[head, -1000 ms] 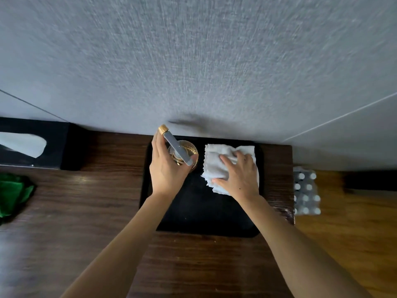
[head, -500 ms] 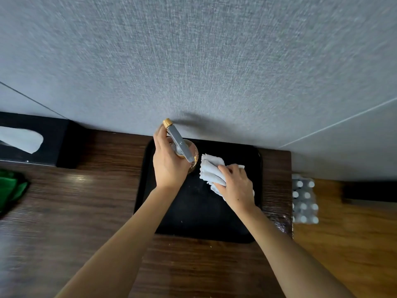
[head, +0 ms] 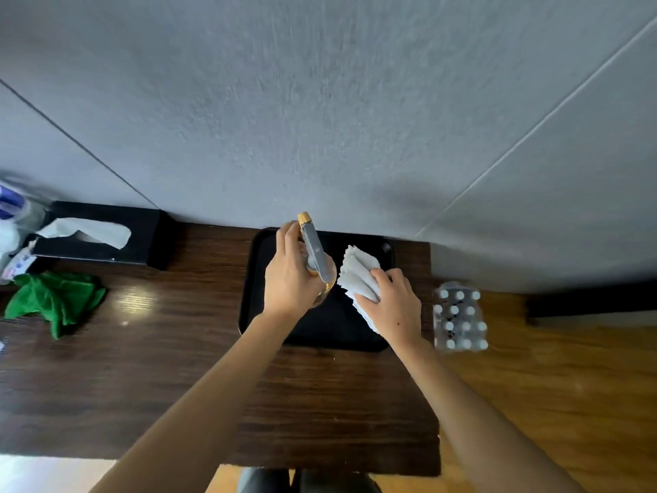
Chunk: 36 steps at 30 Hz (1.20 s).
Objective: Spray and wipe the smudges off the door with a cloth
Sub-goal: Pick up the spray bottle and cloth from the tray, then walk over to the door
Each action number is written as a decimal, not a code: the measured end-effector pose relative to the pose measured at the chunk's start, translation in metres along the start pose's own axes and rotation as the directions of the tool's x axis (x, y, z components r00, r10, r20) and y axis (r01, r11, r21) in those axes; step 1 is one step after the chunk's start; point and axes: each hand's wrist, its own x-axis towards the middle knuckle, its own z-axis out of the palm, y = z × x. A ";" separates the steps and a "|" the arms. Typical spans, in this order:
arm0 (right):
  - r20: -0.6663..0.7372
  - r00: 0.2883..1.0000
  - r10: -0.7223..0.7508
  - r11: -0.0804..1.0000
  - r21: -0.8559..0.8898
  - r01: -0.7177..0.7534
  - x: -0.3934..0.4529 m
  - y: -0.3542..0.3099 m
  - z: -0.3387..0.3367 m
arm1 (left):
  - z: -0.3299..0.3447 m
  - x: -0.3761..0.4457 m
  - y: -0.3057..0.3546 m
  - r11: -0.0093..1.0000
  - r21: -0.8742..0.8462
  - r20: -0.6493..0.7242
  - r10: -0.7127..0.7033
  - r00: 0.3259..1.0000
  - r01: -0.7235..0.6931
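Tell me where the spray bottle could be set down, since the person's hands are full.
Bare wood lies between the green cloth and black tray, and along the table's near edge. The tray's near part is bare. The far-left corner by the tissue box is crowded.

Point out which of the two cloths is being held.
The white cloth, gripped by the right hand above the black tray. The green cloth lies crumpled and untouched on the wooden table, far to the left.

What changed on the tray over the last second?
The right hand went from pressing the white cloth flat on the black tray to bunching it in its grip. The left hand kept its grip on the spray bottle. The tissue box stayed put.
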 end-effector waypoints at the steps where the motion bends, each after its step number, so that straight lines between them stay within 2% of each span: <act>1: -0.023 0.999 0.023 1.000 0.003 -0.023 -0.007 -0.005 -0.018 | -0.009 -0.008 0.010 1.000 -0.005 0.014 0.013 1.000 -0.013; 9: -0.217 0.968 0.130 0.989 -0.035 -0.141 -0.093 -0.035 -0.124 | -0.066 -0.076 0.070 0.968 -0.062 0.137 0.250 0.959 -0.243; 14: -0.318 0.920 0.227 0.960 -0.089 -0.267 -0.175 -0.045 -0.157 | -0.079 -0.123 0.095 0.897 -0.122 0.211 0.442 0.872 -0.425; 19: -0.262 0.882 0.391 0.907 -0.055 -0.418 -0.258 -0.051 -0.162 | -0.070 -0.184 0.104 0.875 -0.240 0.328 0.481 0.813 -0.421; 23: -0.314 0.823 0.473 0.867 -0.003 -0.499 -0.319 -0.040 -0.153 | -0.049 -0.234 0.109 0.846 -0.316 0.465 0.532 0.708 -0.429; 27: -0.342 0.721 0.603 0.783 0.082 -0.617 -0.369 -0.009 -0.154 | -0.011 -0.278 0.117 0.823 -0.372 0.608 0.565 0.557 -0.429; 31: -0.363 0.643 0.674 0.717 0.111 -0.688 -0.410 0.034 -0.156 | 0.042 -0.313 0.136 0.801 -0.404 0.663 0.589 0.462 -0.442; 36: -0.328 0.527 0.784 0.607 0.221 -0.764 -0.460 0.120 -0.179 | 0.131 -0.354 0.193 0.746 -0.417 0.699 0.629 0.341 -0.520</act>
